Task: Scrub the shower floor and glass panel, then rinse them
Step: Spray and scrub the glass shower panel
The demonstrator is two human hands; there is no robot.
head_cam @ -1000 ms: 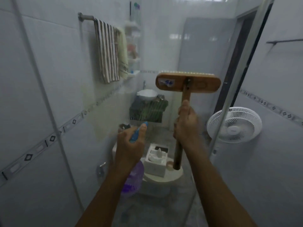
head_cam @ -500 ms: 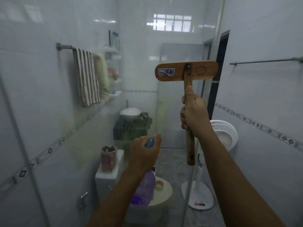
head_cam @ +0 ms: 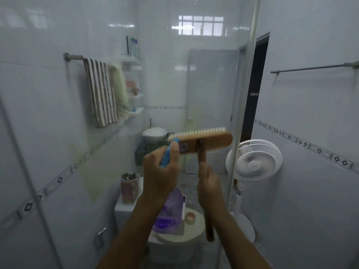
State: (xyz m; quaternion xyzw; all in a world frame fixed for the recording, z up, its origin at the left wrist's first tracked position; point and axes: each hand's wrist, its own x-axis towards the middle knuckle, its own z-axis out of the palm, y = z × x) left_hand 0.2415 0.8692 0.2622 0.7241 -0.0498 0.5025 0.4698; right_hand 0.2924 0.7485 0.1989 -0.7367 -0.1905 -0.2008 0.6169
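I had lowered the brush (head_cam: 206, 140) to meet the raised spray bottle (head_cam: 171, 212), left grip (head_cam: 159, 177) clamped on the bottle, right grip (head_cam: 208, 188) clamped on the brush handle, just before the glass panel (head_cam: 87, 191), so scrubbing there looked imminent.

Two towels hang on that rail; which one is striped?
The nearer towel, at the bracket end of the rail, has dark and pale vertical stripes. The farther towel, beside the corner shelves, is plain pale yellow.
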